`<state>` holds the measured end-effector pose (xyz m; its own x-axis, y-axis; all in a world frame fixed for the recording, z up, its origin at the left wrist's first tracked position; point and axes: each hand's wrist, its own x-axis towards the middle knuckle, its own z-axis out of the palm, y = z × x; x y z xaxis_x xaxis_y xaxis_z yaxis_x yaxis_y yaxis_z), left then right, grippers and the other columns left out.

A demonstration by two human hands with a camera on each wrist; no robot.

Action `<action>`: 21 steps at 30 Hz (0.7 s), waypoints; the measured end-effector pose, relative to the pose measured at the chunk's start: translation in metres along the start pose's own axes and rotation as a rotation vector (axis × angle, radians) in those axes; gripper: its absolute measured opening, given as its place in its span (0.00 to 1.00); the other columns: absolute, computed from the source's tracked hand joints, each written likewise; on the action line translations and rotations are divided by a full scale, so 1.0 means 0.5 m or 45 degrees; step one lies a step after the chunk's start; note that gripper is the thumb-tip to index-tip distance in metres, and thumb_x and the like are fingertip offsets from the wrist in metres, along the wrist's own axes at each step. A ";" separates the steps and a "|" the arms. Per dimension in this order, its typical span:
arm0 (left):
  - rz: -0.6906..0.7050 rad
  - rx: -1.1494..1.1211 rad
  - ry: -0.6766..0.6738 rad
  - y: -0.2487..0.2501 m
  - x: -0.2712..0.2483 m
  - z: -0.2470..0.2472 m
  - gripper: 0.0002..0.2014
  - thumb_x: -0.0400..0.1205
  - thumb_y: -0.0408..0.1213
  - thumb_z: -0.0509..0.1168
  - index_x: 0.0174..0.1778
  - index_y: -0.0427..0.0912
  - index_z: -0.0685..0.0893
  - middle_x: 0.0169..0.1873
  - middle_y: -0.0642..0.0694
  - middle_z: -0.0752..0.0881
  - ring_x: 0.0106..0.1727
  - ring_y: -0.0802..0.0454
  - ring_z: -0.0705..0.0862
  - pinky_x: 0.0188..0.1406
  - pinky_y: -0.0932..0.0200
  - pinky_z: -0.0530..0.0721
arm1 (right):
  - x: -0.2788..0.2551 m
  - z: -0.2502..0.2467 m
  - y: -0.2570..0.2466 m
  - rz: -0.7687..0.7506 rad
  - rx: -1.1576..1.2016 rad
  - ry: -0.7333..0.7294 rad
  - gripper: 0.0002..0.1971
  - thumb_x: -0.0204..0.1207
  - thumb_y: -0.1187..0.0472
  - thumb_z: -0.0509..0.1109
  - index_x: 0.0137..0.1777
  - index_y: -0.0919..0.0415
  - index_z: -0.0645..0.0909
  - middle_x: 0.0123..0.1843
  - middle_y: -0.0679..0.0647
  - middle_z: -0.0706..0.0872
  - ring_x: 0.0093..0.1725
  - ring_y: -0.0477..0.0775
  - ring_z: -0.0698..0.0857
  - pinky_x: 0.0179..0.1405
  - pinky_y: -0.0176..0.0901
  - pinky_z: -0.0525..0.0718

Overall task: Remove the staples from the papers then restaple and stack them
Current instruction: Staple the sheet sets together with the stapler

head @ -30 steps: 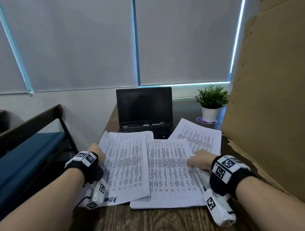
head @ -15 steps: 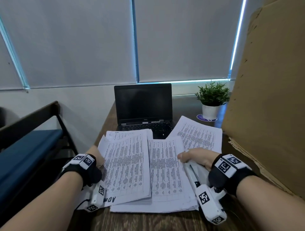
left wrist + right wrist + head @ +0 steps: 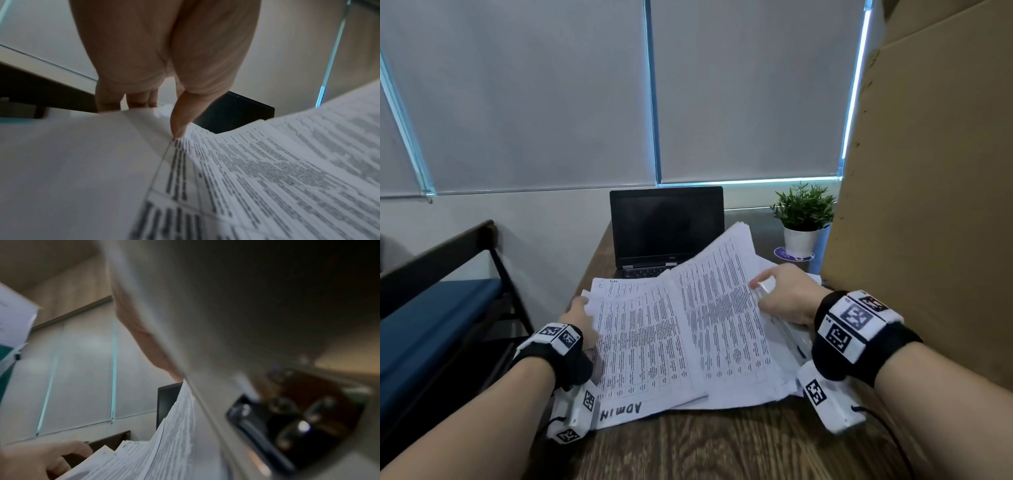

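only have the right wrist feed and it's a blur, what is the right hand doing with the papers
Observer: In the head view the right hand grips the right edge of the right bundle, whose far end is tilted up in front of the laptop.
Operator: and the left hand
Observer: The left hand pinches the outer edge of the left bundle, with the thumb on top and the fingers underneath.
Operator: is that one raised too
Observer: Its near end lies flat on a sheet marked ADMIN.
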<state>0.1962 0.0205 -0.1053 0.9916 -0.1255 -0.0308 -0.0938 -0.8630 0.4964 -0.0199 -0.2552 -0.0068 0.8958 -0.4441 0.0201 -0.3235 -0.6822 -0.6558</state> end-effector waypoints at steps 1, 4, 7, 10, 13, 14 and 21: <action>0.024 0.094 -0.039 0.006 -0.003 0.000 0.29 0.81 0.34 0.67 0.78 0.40 0.67 0.65 0.35 0.81 0.64 0.38 0.81 0.64 0.52 0.77 | -0.007 -0.014 -0.007 -0.043 -0.074 0.039 0.15 0.76 0.63 0.68 0.62 0.51 0.82 0.47 0.54 0.88 0.36 0.51 0.86 0.37 0.41 0.85; 0.076 0.328 -0.201 0.038 -0.035 -0.006 0.26 0.81 0.41 0.70 0.75 0.40 0.74 0.69 0.42 0.80 0.69 0.46 0.79 0.66 0.60 0.76 | -0.030 -0.050 -0.028 -0.157 -0.186 0.155 0.17 0.78 0.61 0.68 0.65 0.46 0.79 0.62 0.51 0.85 0.52 0.52 0.87 0.53 0.47 0.86; 0.104 0.394 -0.320 0.068 -0.060 -0.007 0.30 0.81 0.44 0.70 0.77 0.39 0.71 0.72 0.43 0.77 0.71 0.48 0.78 0.66 0.61 0.76 | -0.054 -0.083 -0.044 -0.259 -0.115 0.276 0.18 0.77 0.61 0.70 0.66 0.47 0.79 0.69 0.49 0.80 0.60 0.53 0.83 0.62 0.52 0.84; 0.150 0.365 -0.300 0.090 -0.083 -0.012 0.35 0.83 0.54 0.65 0.81 0.39 0.65 0.79 0.42 0.70 0.76 0.46 0.73 0.74 0.55 0.72 | -0.077 -0.111 -0.052 -0.313 0.007 0.365 0.19 0.75 0.62 0.70 0.65 0.46 0.81 0.67 0.48 0.82 0.58 0.50 0.84 0.62 0.51 0.84; 0.269 0.113 -0.305 0.116 -0.096 -0.025 0.39 0.81 0.59 0.64 0.84 0.44 0.59 0.81 0.41 0.65 0.79 0.45 0.70 0.78 0.51 0.68 | -0.097 -0.130 -0.058 -0.345 0.121 0.445 0.21 0.72 0.66 0.70 0.64 0.48 0.83 0.66 0.47 0.84 0.58 0.50 0.85 0.62 0.43 0.81; 0.333 0.063 -0.374 0.125 -0.103 -0.028 0.39 0.81 0.60 0.63 0.84 0.47 0.60 0.81 0.42 0.67 0.78 0.45 0.71 0.78 0.50 0.67 | -0.104 -0.135 -0.059 -0.354 0.160 0.467 0.22 0.72 0.67 0.70 0.64 0.49 0.83 0.64 0.47 0.84 0.57 0.52 0.86 0.59 0.42 0.83; 0.371 -0.501 -0.626 0.176 -0.144 0.002 0.40 0.77 0.49 0.72 0.83 0.50 0.61 0.77 0.44 0.72 0.75 0.43 0.73 0.76 0.39 0.65 | -0.128 -0.151 -0.051 -0.336 0.524 0.419 0.19 0.74 0.72 0.70 0.59 0.50 0.85 0.52 0.52 0.86 0.37 0.57 0.89 0.37 0.50 0.91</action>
<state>0.1163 -0.0469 -0.0602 0.7666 -0.6128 -0.1919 -0.2190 -0.5304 0.8189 -0.0919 -0.2533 0.0656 0.7666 -0.4921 0.4124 0.1012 -0.5416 -0.8345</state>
